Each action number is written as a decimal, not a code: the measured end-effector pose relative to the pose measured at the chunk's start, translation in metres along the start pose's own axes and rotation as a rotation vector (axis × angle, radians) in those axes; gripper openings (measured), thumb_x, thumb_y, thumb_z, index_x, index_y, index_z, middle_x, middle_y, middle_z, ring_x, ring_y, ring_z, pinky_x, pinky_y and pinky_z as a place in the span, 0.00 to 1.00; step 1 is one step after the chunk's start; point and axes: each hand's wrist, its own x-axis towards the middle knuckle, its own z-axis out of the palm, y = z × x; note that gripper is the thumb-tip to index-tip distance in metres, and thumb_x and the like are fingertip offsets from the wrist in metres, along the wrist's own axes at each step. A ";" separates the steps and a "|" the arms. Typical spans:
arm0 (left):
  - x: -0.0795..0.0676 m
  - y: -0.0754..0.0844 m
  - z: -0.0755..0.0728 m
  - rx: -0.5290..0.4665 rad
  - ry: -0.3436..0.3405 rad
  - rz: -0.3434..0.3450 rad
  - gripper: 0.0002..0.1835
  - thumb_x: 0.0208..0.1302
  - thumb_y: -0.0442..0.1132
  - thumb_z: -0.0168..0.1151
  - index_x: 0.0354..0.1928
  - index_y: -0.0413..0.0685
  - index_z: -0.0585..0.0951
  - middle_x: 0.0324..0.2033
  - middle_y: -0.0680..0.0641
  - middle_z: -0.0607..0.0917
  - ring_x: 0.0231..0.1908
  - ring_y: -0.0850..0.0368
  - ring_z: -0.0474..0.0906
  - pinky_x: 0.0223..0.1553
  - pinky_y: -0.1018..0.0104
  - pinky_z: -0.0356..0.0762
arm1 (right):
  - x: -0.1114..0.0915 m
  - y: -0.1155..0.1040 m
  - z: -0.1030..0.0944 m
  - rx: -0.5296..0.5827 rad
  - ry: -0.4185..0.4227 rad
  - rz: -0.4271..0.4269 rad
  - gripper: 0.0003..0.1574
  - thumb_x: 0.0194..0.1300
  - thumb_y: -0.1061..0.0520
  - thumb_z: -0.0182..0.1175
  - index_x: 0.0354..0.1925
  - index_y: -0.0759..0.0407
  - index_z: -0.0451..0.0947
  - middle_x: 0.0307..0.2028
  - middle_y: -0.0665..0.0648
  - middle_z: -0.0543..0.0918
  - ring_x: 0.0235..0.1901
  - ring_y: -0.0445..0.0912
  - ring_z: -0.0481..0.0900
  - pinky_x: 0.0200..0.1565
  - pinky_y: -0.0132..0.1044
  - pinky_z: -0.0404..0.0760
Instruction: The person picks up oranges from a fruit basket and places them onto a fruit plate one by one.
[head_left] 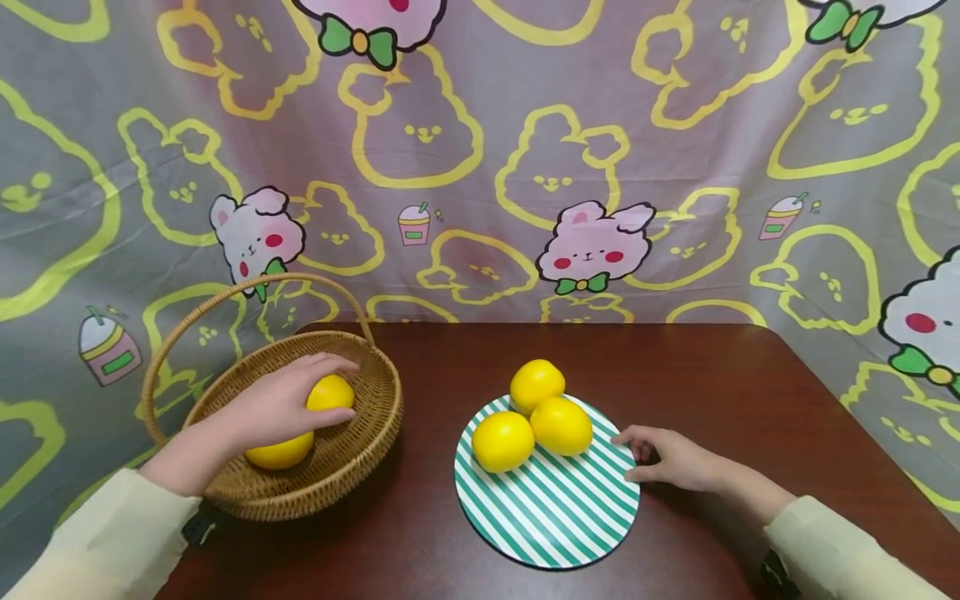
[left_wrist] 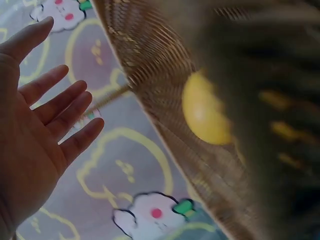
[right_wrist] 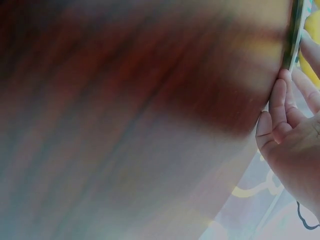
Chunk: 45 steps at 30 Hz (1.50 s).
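My left hand [head_left: 300,400] reaches over a wicker basket [head_left: 375,442] at the left, its thumb and fingers spread around a yellow lemon [head_left: 330,393] inside. In the left wrist view the palm and straight fingers [left_wrist: 82,135] show apart from the lemon [left_wrist: 205,110]. A second lemon [head_left: 281,452] lies partly under this hand. On the right, my right hand [head_left: 675,458] has loosely bent fingers touching the rim of a green-and-white striped round plate [head_left: 562,517]. Three lemons sit together toward the plate's back left, the rearmost lemon [head_left: 537,385] at its edge.
The basket's tall arched handle [head_left: 300,277] rises over its far left side. Everything stands on a dark red-brown table [head_left: 712,375]. A curtain [head_left: 480,275] printed with cartoon animals hangs behind the table and along its sides.
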 end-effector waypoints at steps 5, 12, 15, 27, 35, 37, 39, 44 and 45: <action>-0.013 -0.016 0.002 -0.005 0.035 -0.036 0.35 0.59 0.63 0.63 0.60 0.46 0.76 0.56 0.40 0.77 0.55 0.41 0.73 0.53 0.42 0.70 | 0.001 0.001 0.001 0.003 -0.004 0.009 0.28 0.61 0.50 0.68 0.56 0.58 0.74 0.33 0.50 0.73 0.33 0.43 0.70 0.33 0.33 0.70; -0.020 -0.039 0.009 -0.031 0.050 -0.055 0.35 0.60 0.60 0.65 0.60 0.40 0.75 0.56 0.37 0.77 0.56 0.37 0.72 0.55 0.40 0.67 | 0.000 0.001 0.001 -0.001 -0.003 0.009 0.28 0.61 0.50 0.68 0.56 0.58 0.74 0.33 0.49 0.73 0.33 0.42 0.70 0.33 0.33 0.70; -0.022 -0.048 0.011 -0.036 0.042 -0.078 0.38 0.59 0.62 0.64 0.60 0.39 0.75 0.57 0.35 0.76 0.57 0.35 0.70 0.56 0.38 0.66 | 0.000 0.001 0.000 -0.001 -0.003 0.003 0.28 0.61 0.50 0.68 0.56 0.58 0.74 0.33 0.50 0.73 0.33 0.42 0.70 0.33 0.33 0.70; -0.028 -0.067 0.018 -0.073 -0.024 -0.148 0.40 0.55 0.59 0.69 0.61 0.37 0.73 0.59 0.29 0.72 0.58 0.30 0.68 0.55 0.36 0.65 | 0.000 -0.001 0.001 0.001 0.008 0.020 0.29 0.60 0.50 0.69 0.56 0.58 0.74 0.32 0.50 0.73 0.34 0.44 0.70 0.32 0.33 0.70; -0.034 -0.078 0.030 -0.039 -0.059 -0.180 0.42 0.52 0.59 0.71 0.60 0.33 0.73 0.57 0.27 0.73 0.56 0.27 0.68 0.54 0.35 0.65 | 0.000 -0.003 0.000 -0.001 0.000 0.042 0.30 0.60 0.49 0.69 0.57 0.58 0.74 0.33 0.49 0.73 0.35 0.45 0.70 0.33 0.33 0.71; -0.035 -0.081 0.033 -0.033 -0.054 -0.178 0.41 0.52 0.58 0.72 0.59 0.33 0.74 0.55 0.28 0.74 0.55 0.28 0.69 0.53 0.36 0.66 | 0.000 -0.004 -0.001 -0.005 -0.001 0.040 0.30 0.60 0.49 0.69 0.57 0.57 0.74 0.33 0.49 0.73 0.35 0.45 0.70 0.34 0.33 0.71; -0.036 -0.084 0.035 -0.024 -0.051 -0.183 0.41 0.51 0.59 0.72 0.57 0.34 0.75 0.54 0.28 0.75 0.54 0.28 0.70 0.52 0.36 0.67 | 0.000 -0.004 -0.001 -0.008 -0.003 0.038 0.30 0.60 0.49 0.69 0.57 0.58 0.74 0.33 0.50 0.73 0.35 0.45 0.70 0.34 0.33 0.71; -0.037 -0.089 0.039 -0.007 -0.073 -0.224 0.41 0.49 0.60 0.72 0.56 0.35 0.75 0.53 0.28 0.76 0.52 0.29 0.72 0.48 0.38 0.70 | 0.000 -0.004 -0.001 -0.007 -0.001 0.039 0.29 0.60 0.49 0.69 0.57 0.57 0.74 0.33 0.50 0.73 0.35 0.45 0.70 0.33 0.33 0.71; -0.037 -0.090 0.040 -0.006 -0.078 -0.231 0.41 0.49 0.60 0.72 0.56 0.35 0.75 0.53 0.28 0.76 0.51 0.30 0.72 0.47 0.38 0.70 | 0.000 -0.004 -0.001 -0.005 0.000 0.042 0.29 0.60 0.49 0.69 0.56 0.57 0.74 0.33 0.50 0.73 0.35 0.45 0.70 0.33 0.33 0.71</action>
